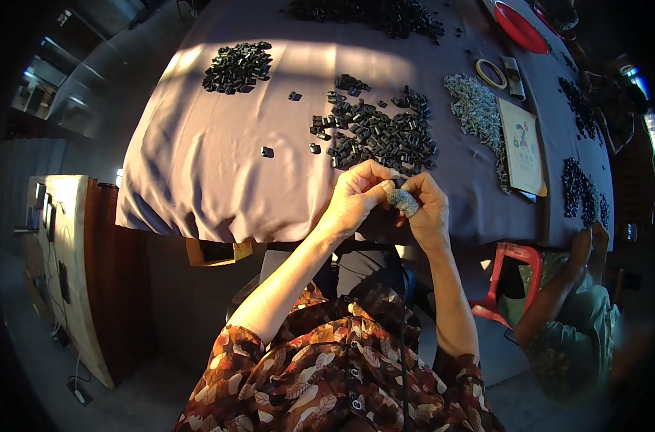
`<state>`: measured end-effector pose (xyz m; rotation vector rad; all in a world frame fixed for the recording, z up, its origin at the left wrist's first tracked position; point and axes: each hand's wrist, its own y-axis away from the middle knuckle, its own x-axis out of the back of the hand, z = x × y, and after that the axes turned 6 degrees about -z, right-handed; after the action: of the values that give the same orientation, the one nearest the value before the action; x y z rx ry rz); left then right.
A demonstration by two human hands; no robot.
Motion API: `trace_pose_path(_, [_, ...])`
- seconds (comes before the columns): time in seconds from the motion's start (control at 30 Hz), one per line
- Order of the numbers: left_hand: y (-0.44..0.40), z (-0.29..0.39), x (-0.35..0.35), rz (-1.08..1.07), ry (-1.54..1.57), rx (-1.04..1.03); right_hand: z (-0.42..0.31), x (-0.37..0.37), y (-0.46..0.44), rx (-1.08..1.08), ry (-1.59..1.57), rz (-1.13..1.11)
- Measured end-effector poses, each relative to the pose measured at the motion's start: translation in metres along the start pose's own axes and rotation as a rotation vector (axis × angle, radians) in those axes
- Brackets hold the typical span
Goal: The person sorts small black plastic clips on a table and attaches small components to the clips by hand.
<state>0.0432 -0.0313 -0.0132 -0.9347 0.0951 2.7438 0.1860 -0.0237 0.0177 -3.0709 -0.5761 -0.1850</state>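
We judge the step in hand to be joining small parts, just on our side of the black pile (381, 133); the next move calls for steady fingertips. Our left hand (356, 194) pinches what seems a small black piece (398, 183); our right hand (431, 205), beside it, curls closed around a grey clump (404, 204).

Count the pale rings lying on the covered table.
1: the pale ring lies toward the table's right side, beyond the booklet and beside the heap of grey bits. Others could be hidden.
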Motion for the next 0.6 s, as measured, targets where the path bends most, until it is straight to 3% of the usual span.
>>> trace_pose_path(0.13, [0.0,-0.003,0.006,-0.049,0.083,-0.019,0.001,0.004,-0.006,0.054,0.073,-0.03])
trace_pose_path(0.33, [-0.003,-0.001,0.002,-0.047,0.216,-0.107,-0.008,0.003,-0.01,-0.038,-0.038,-0.141])
trace_pose_path(0.6, [-0.005,-0.003,0.003,-0.039,0.265,-0.088,0.002,0.001,-0.011,0.122,0.138,-0.143])
